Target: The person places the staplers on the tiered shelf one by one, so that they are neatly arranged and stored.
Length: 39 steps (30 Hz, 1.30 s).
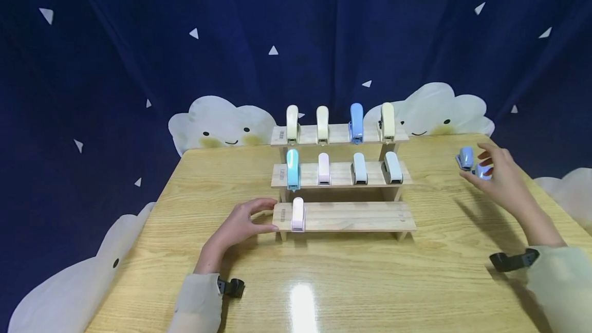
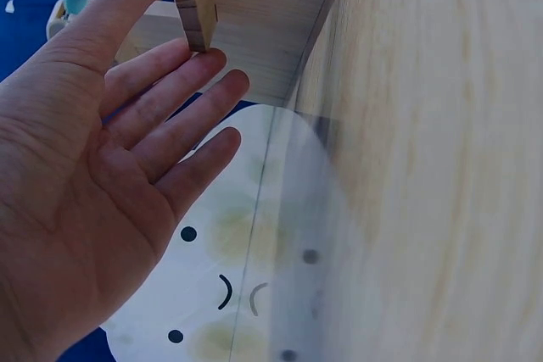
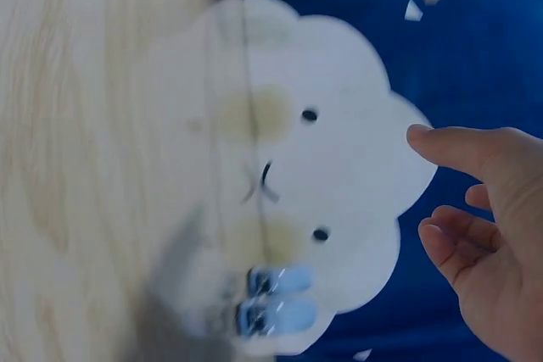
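My left hand (image 1: 242, 225) is at the left end of the bottom tier of a wooden stepped rack (image 1: 356, 217). Its thumb and fingers touch that end, the fingers fairly straight in the left wrist view. A pale pink stapler (image 1: 298, 215) stands on this tier close by. Out to the right, my right hand (image 1: 501, 176) hovers with thumb and fingers apart, beside a blue stapler (image 1: 466, 157) and a second blue stapler (image 1: 483, 170) partly hidden by the fingers. In the right wrist view, both blue staplers (image 3: 284, 315) stand apart from the hand (image 3: 492, 209).
On the middle tier stand a turquoise stapler (image 1: 293, 168), a pink stapler (image 1: 324, 169) and two white staplers (image 1: 359, 168). The top tier carries cream staplers (image 1: 292, 123) and a blue stapler (image 1: 356, 122). Behind the wooden table (image 1: 222, 179) hangs a dark blue curtain (image 1: 296, 24).
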Motion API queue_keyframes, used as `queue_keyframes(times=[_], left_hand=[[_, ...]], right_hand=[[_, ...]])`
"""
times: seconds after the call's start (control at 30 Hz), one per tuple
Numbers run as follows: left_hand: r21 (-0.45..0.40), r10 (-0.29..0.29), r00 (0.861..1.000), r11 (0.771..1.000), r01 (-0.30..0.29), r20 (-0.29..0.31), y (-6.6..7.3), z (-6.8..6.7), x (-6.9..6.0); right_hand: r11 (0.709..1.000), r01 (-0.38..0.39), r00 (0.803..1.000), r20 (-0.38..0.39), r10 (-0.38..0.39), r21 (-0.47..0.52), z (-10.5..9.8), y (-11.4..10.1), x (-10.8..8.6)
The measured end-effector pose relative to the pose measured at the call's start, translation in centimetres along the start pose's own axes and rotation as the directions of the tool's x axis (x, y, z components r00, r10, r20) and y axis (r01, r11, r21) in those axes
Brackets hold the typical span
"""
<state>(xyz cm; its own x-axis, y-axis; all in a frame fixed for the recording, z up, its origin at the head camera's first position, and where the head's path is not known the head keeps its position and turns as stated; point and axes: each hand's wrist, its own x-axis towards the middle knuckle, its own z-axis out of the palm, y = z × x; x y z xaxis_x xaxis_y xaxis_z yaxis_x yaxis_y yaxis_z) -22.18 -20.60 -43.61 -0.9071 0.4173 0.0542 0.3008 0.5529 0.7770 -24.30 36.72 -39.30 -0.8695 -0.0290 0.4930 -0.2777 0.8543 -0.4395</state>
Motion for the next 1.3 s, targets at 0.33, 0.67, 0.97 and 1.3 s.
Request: queue_keyframes(times=[0.33,0.67,0.97,1.3], left_hand=[[0.016,0.01,1.0,1.0,-0.01,-0.001,0.0,0.1,-0.2],[0.008,-0.002,1.0,1.0,0.002,-0.008,0.1,0.3,-0.1],[0.012,0.01,1.0,1.0,-0.009,-0.004,0.1,0.2,0.0],[0.013,0.007,1.0,1.0,-0.007,-0.006,0.1,0.1,0.1]], right_hand=[[0.993,-0.058,0.983,0.17,0.075,-0.104,0.4,5.0,-0.1],[0.985,-0.078,0.955,0.271,0.118,-0.151,1.0,9.0,-0.1],[0.988,-0.073,0.953,0.284,0.11,-0.139,1.5,10.6,0.2],[0.989,-0.085,0.955,0.272,0.117,-0.124,1.6,10.0,0.4]])
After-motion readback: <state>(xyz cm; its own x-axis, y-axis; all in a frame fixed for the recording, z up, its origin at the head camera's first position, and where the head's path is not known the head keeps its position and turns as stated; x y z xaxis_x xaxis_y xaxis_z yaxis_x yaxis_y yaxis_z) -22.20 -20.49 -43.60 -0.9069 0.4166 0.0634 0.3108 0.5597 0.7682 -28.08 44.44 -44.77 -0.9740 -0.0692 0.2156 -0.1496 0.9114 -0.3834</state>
